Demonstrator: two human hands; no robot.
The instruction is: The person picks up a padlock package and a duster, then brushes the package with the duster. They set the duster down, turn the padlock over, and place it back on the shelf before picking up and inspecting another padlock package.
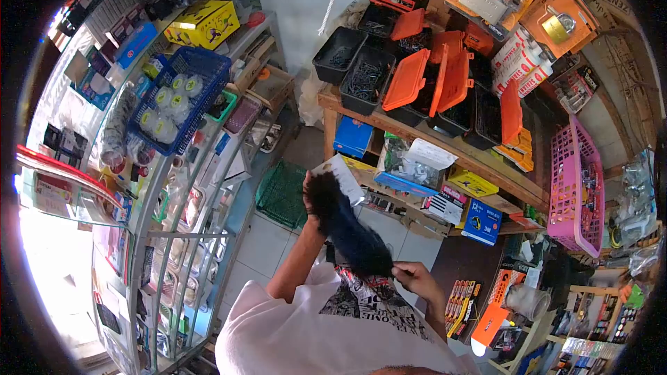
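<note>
The person is standing in a crowded hardware shop, holding a long, dark, fuzzy bundle of fibres (347, 226) stretched between both hands at chest height. The left hand (311, 198) is gripping the upper end, though the fibres are covering its fingers and the closure cannot be judged. The right hand (415, 278) is pinching the lower end, fingers pressed together on the tip. The bundle is hanging clear of every surface, in front of the white printed T-shirt (333, 326), beside the glass display counter (174, 236) and well short of the wooden shelf (417, 135) carrying black plastic bins of nails (366, 80) and orange lidded boxes (431, 80). A blue wire basket of round packs (182, 97) is sitting on the counter. In my judgement, handling is mid-course: the bundle is in hand, not yet set down anywhere.
</note>
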